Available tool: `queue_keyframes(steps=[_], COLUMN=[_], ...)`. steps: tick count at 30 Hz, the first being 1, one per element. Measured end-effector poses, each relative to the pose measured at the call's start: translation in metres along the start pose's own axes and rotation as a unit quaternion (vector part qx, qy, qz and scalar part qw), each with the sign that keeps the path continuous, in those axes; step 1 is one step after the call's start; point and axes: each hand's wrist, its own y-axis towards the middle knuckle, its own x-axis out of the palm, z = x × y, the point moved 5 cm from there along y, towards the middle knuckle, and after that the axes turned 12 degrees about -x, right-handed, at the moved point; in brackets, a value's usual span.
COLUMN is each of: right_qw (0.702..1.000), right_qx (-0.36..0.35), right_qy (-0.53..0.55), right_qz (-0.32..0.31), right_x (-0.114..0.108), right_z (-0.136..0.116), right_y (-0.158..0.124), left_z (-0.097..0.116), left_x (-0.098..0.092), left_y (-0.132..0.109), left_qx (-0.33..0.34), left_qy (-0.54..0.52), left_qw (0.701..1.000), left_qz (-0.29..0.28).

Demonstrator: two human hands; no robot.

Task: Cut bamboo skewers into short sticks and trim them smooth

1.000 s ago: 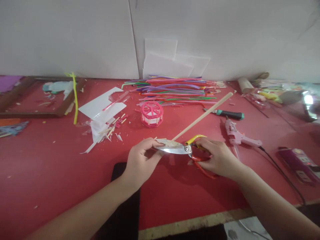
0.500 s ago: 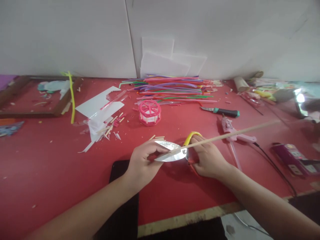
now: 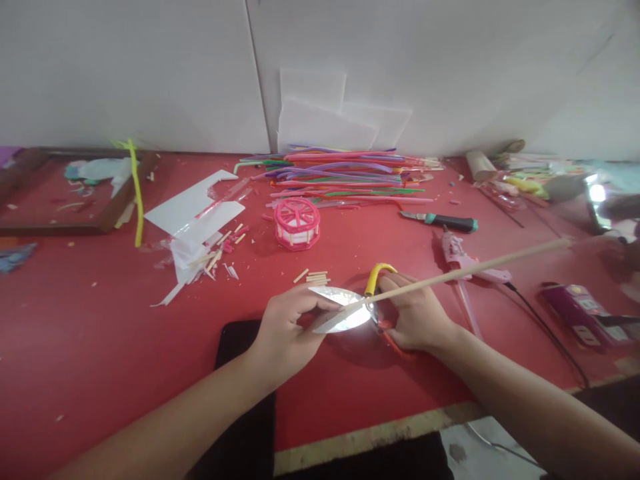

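Observation:
My left hand [image 3: 293, 327] pinches one end of a long thin wooden stick [image 3: 465, 270], which slants up to the right over my other hand. Closed round the handles of the scissors [image 3: 345, 320] is my right hand [image 3: 413, 310]; one handle shows yellow, the other red. The bright blades are parted and point left at my left fingers, with the stick running across them. Beyond the blades lie several short cut stick pieces [image 3: 316, 276]. A small pink wheel-shaped frame [image 3: 297, 225] with a white middle stands farther back.
Coloured fuzzy craft stems [image 3: 340, 177] are heaped by the wall. To the right lie a utility knife [image 3: 443, 221], a pink glue gun [image 3: 455, 250] with its cord, and a purple box [image 3: 580, 313]. White paper scraps [image 3: 195, 213] are at left. A black phone-like slab [image 3: 245, 400] lies under my left forearm.
The scissors' blades have spread somewhat wider, the lower handle dropping. The stick has shifted slightly. My hands stay in nearly the same place, and the view has moved a little.

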Motion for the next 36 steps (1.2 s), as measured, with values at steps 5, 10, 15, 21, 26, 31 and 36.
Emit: queue_keyframes(steps=[5,10,15,21,26,31,36], right_qw=[1.000,1.000,1.000,1.000,1.000,0.999,0.999], right_qx=[-0.008,0.001,0.016,0.019,0.021,0.026,0.036], right_qy=[-0.002,-0.003,-0.005,0.005,0.008,0.009,0.002], right_qz=[0.009,0.002,0.005,0.001,-0.010,-0.022,-0.033], right_x=[-0.005,-0.008,-0.004,0.002,0.001,0.000,0.001], right_z=[-0.002,-0.004,-0.004,-0.007,-0.006,-0.005,-0.007], right_y=[-0.001,0.001,0.003,0.005,0.003,0.002,0.002], left_z=[0.007,0.008,0.011,0.006,0.002,-0.006,-0.007], left_x=[0.001,0.002,0.008,0.008,0.013,0.016,0.015], left_y=[-0.008,-0.006,-0.006,-0.002,0.002,0.001,0.000], left_qx=[0.067,0.034,0.063,0.016,-0.010,-0.027,-0.033], left_qy=[0.037,0.043,0.085,0.027,0.019,0.021,0.032], left_qw=[0.997,0.997,0.991,0.993,0.981,0.977,0.978], left_qz=[-0.027,-0.046,-0.082,-0.116,-0.191,-0.209,-0.204])
